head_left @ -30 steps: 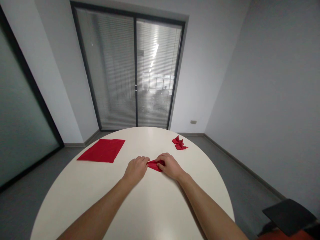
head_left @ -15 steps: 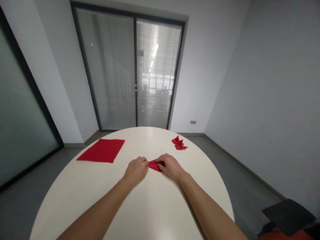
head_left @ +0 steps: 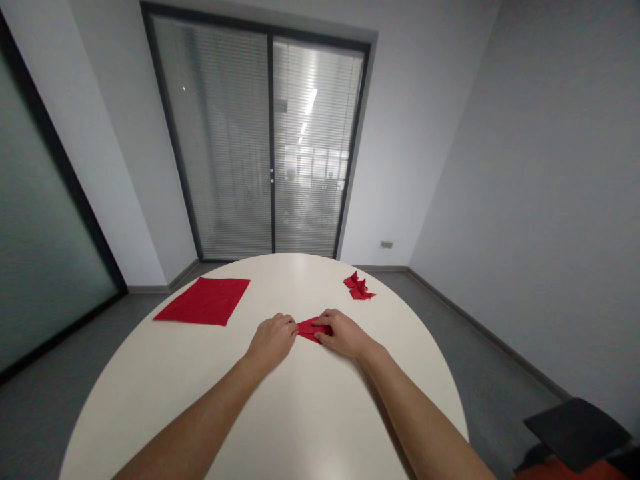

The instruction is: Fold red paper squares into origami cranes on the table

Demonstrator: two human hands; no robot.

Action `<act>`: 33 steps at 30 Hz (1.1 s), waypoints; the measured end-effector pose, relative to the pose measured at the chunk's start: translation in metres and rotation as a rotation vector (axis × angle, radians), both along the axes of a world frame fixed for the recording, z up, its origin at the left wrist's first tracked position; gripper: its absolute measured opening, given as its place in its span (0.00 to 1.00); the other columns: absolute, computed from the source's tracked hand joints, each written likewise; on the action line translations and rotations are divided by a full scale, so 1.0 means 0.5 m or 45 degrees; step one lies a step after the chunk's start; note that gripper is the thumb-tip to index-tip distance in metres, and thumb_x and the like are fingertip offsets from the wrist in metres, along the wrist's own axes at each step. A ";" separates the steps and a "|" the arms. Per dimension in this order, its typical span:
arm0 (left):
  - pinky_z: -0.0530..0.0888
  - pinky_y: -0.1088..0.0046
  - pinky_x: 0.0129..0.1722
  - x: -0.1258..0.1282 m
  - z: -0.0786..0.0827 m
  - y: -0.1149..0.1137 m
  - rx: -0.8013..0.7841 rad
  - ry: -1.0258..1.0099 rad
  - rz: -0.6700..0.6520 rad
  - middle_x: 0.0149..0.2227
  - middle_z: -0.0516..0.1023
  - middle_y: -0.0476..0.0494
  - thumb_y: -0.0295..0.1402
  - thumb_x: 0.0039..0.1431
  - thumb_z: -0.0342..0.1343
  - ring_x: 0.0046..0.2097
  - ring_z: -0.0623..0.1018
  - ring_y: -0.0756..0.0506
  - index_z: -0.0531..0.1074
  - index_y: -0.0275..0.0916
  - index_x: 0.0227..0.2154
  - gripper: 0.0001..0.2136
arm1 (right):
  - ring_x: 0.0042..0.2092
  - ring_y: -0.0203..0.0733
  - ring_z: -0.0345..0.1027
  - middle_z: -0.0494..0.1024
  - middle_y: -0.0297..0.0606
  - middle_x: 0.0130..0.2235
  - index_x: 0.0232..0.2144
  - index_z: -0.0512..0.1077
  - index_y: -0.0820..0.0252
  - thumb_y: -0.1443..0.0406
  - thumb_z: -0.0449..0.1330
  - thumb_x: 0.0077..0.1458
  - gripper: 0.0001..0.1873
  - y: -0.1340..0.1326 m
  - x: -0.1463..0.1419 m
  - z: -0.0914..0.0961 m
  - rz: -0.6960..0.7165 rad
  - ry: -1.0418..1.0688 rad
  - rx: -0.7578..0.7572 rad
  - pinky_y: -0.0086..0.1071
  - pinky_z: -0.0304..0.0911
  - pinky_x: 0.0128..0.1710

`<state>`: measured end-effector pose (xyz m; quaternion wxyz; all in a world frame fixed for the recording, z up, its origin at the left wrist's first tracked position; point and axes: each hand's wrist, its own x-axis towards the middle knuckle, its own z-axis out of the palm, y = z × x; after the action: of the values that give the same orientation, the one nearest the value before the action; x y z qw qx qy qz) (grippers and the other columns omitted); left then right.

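A small folded piece of red paper [head_left: 307, 329] lies on the round white table [head_left: 300, 413], narrowing toward its left end. My left hand [head_left: 275, 337] has its fingers closed on that narrow left tip. From the right, my right hand [head_left: 343, 331] grips the wider end, thumb on the near side and fingers over the far side. Part of the paper is hidden under the right fingers.
Flat red sheets or a single sheet [head_left: 205, 302] rest at the table's left. Folded red paper figures [head_left: 360, 287] stand at the far right. A black object [head_left: 577, 433] is beyond the table's right edge, and blinds-covered glass doors [head_left: 273, 147] are behind.
My right hand has shifted very slightly to the right along the folded paper, showing a little more of it. My left hand stays in place.
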<state>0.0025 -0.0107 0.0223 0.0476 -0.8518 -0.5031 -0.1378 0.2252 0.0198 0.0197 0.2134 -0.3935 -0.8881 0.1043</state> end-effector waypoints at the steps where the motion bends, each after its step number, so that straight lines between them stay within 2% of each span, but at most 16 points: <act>1: 0.72 0.66 0.46 0.000 -0.001 0.001 0.000 -0.010 -0.007 0.42 0.80 0.41 0.29 0.68 0.47 0.46 0.75 0.42 0.79 0.40 0.40 0.14 | 0.45 0.46 0.70 0.78 0.43 0.44 0.47 0.79 0.56 0.64 0.57 0.61 0.15 0.001 0.003 -0.001 0.012 -0.016 0.007 0.35 0.64 0.48; 6: 0.72 0.66 0.47 -0.003 -0.011 0.006 -0.006 -0.046 -0.018 0.43 0.81 0.42 0.30 0.68 0.48 0.47 0.76 0.42 0.80 0.41 0.41 0.13 | 0.53 0.50 0.67 0.75 0.48 0.54 0.54 0.75 0.60 0.68 0.52 0.63 0.20 0.006 0.013 -0.008 0.001 -0.116 0.072 0.41 0.61 0.55; 12: 0.71 0.67 0.47 -0.006 -0.021 0.013 0.005 -0.092 -0.030 0.43 0.81 0.43 0.30 0.67 0.50 0.46 0.76 0.43 0.80 0.41 0.41 0.12 | 0.53 0.50 0.68 0.78 0.45 0.52 0.51 0.77 0.57 0.70 0.54 0.61 0.20 0.006 0.011 -0.005 0.046 -0.098 0.136 0.42 0.61 0.56; 15: 0.71 0.66 0.48 -0.009 -0.023 0.015 0.017 -0.090 -0.022 0.43 0.81 0.43 0.30 0.67 0.50 0.46 0.76 0.43 0.80 0.41 0.41 0.12 | 0.54 0.50 0.69 0.78 0.45 0.53 0.52 0.77 0.56 0.66 0.55 0.61 0.19 0.002 0.011 -0.001 0.086 -0.044 0.086 0.41 0.63 0.56; 19: 0.71 0.66 0.47 -0.016 -0.019 0.015 0.024 -0.096 -0.020 0.44 0.81 0.42 0.30 0.67 0.49 0.46 0.76 0.43 0.80 0.40 0.41 0.13 | 0.59 0.53 0.66 0.74 0.49 0.58 0.57 0.73 0.60 0.63 0.58 0.59 0.24 -0.004 0.014 0.000 0.119 -0.040 0.014 0.43 0.61 0.59; 23: 0.71 0.65 0.47 -0.025 -0.008 0.011 0.029 -0.109 0.002 0.43 0.82 0.42 0.31 0.68 0.47 0.45 0.77 0.42 0.81 0.39 0.39 0.15 | 0.61 0.55 0.64 0.71 0.50 0.60 0.59 0.70 0.60 0.61 0.60 0.58 0.27 -0.004 0.018 0.001 0.121 -0.048 -0.009 0.46 0.59 0.60; 30: 0.71 0.63 0.49 -0.029 0.010 0.005 0.012 -0.086 0.080 0.44 0.82 0.39 0.31 0.67 0.47 0.47 0.77 0.40 0.81 0.37 0.38 0.16 | 0.59 0.55 0.66 0.74 0.48 0.58 0.56 0.73 0.58 0.59 0.57 0.63 0.22 -0.006 0.017 0.016 0.165 -0.078 0.034 0.47 0.59 0.60; 33: 0.70 0.64 0.51 -0.029 0.006 0.005 0.017 -0.108 0.018 0.47 0.81 0.40 0.31 0.68 0.46 0.49 0.76 0.41 0.80 0.38 0.43 0.15 | 0.59 0.51 0.66 0.75 0.46 0.58 0.57 0.72 0.58 0.60 0.54 0.65 0.21 -0.007 0.012 0.017 0.186 -0.056 0.059 0.45 0.59 0.61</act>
<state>-0.0118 -0.0081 0.0255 0.0329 -0.8413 -0.5098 -0.1767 0.2311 0.0163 0.0283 0.1947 -0.3250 -0.9210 0.0903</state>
